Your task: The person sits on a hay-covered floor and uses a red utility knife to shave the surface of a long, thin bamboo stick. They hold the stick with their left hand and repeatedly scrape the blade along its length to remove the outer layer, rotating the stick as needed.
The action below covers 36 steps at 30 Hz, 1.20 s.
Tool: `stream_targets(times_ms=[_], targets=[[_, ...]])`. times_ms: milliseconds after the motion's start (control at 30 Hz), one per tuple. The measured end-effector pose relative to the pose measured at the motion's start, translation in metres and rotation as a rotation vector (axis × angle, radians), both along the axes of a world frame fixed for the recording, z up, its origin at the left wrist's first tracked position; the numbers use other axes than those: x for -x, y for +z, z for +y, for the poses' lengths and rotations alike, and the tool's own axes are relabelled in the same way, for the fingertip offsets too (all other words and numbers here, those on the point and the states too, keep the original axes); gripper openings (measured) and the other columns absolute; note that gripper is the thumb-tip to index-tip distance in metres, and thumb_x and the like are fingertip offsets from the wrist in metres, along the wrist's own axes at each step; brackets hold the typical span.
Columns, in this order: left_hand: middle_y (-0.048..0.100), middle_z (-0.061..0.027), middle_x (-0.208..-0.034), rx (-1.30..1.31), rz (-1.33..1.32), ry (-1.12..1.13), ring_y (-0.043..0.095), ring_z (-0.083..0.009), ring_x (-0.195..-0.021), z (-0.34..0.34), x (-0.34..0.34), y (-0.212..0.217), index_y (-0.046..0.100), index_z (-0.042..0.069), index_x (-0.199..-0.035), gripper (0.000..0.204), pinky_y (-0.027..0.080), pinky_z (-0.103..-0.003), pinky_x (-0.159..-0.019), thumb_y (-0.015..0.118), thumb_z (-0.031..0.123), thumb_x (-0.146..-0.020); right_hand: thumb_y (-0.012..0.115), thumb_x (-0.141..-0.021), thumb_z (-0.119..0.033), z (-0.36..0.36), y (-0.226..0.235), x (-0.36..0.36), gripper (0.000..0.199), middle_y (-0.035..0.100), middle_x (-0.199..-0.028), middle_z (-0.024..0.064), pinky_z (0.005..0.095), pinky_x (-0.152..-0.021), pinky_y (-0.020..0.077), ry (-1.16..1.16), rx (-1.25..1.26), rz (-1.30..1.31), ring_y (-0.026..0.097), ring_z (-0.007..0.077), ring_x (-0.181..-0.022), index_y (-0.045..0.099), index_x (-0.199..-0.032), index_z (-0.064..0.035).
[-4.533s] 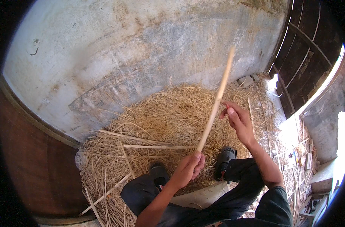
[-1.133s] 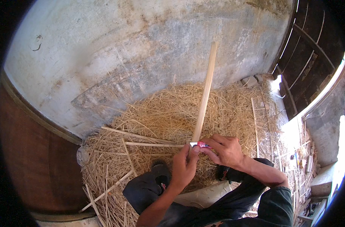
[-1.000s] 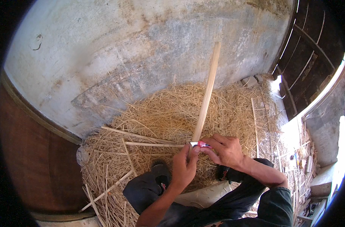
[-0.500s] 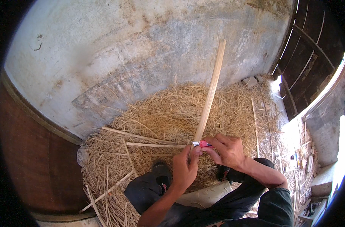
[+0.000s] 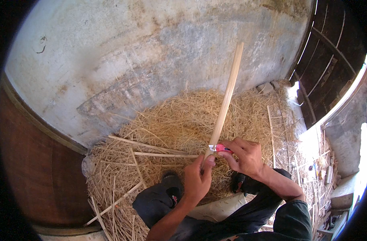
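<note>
A long pale wooden strip (image 5: 227, 96) rises from my hands, its far end standing out against the wall. My left hand (image 5: 197, 182) is closed round its near end, thumb on top. In my right hand (image 5: 246, 158) is a small red-handled utility knife (image 5: 223, 148), pinched between thumb and fingers. Its short metal blade lies against the strip, a little beyond my left thumb. The tip of the near end is hidden by my left hand.
Loose shavings (image 5: 179, 116) cover the floor below. Several thin strips (image 5: 163, 154) lie across them at the left. A stained wall (image 5: 123, 60) stands in front, a brown panel (image 5: 42, 160) at the left. My knees and shoes are under my arms.
The knife and my right hand have slid slightly away from my left thumb, up the strip. The strip's far end has shifted a little to the right.
</note>
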<state>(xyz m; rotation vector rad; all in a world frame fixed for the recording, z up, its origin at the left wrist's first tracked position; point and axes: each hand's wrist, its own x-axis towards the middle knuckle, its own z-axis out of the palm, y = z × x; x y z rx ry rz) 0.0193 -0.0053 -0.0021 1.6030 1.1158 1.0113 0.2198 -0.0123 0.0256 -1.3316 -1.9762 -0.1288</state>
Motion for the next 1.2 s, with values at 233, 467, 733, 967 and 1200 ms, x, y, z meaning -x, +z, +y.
stream_targets(times_ms=[233, 467, 733, 967, 1200], targets=[[0.056, -0.0007, -0.064, 0.026, 0.032, -0.028, 0.05, -0.0082, -0.055, -0.001, 0.001, 0.007, 0.068, 0.0, -0.096, 0.034, 0.04, -0.03, -0.052, 0.06, 0.029, -0.111, 0.084, -0.087, -0.015, 0.001, 0.006, -0.004, 0.023, 0.071, -0.08, 0.0085, 0.0349, -0.057, 0.0551, 0.003, 0.007, 0.052, 0.069, 0.0242, -0.063, 0.079, -0.108, -0.007], [0.057, -0.0009, -0.06, 0.013, 0.083, -0.123, 0.053, -0.0101, -0.052, -0.016, -0.001, -0.009, 0.069, 0.0, -0.096, 0.035, 0.041, -0.033, -0.051, 0.058, 0.03, -0.111, 0.076, -0.097, -0.02, 0.038, 0.03, -0.068, 0.019, 0.075, -0.088, 0.0159, 0.0345, -0.063, 0.058, -0.376, -0.087, 0.246, 0.073, 0.0253, -0.07, 0.078, -0.108, -0.0034], [0.059, -0.0035, -0.067, 0.131, 0.006, -0.128, 0.052, -0.0094, -0.058, -0.006, 0.007, -0.021, 0.067, 0.0, -0.1, 0.033, 0.041, -0.033, -0.053, 0.062, 0.031, -0.11, 0.076, -0.098, -0.021, 0.026, 0.014, -0.066, 0.023, 0.075, -0.095, 0.0138, 0.0352, -0.065, 0.0583, -0.246, 0.082, 0.321, 0.074, 0.0246, -0.075, 0.074, -0.113, -0.0041], [0.054, -0.0001, -0.065, 0.18, -0.107, -0.099, 0.052, -0.0093, -0.055, 0.002, 0.004, -0.013, 0.065, 0.001, -0.102, 0.035, 0.04, -0.031, -0.051, 0.066, 0.036, -0.108, 0.08, -0.092, -0.026, 0.01, -0.013, -0.017, 0.023, 0.074, -0.095, 0.0063, 0.0363, -0.061, 0.0603, 0.153, 0.107, 0.059, 0.075, 0.0254, -0.074, 0.076, -0.11, -0.013], [0.056, 0.0, -0.066, 0.259, -0.181, -0.106, 0.058, -0.0086, -0.049, 0.002, 0.003, 0.004, 0.064, 0.0, -0.109, 0.035, 0.043, -0.028, -0.044, 0.061, 0.035, -0.11, 0.081, -0.09, -0.027, 0.003, -0.018, -0.002, 0.027, 0.068, -0.085, 0.0044, 0.0365, -0.056, 0.058, 0.161, 0.083, -0.022, 0.071, 0.0246, -0.065, 0.076, -0.112, -0.0131]])
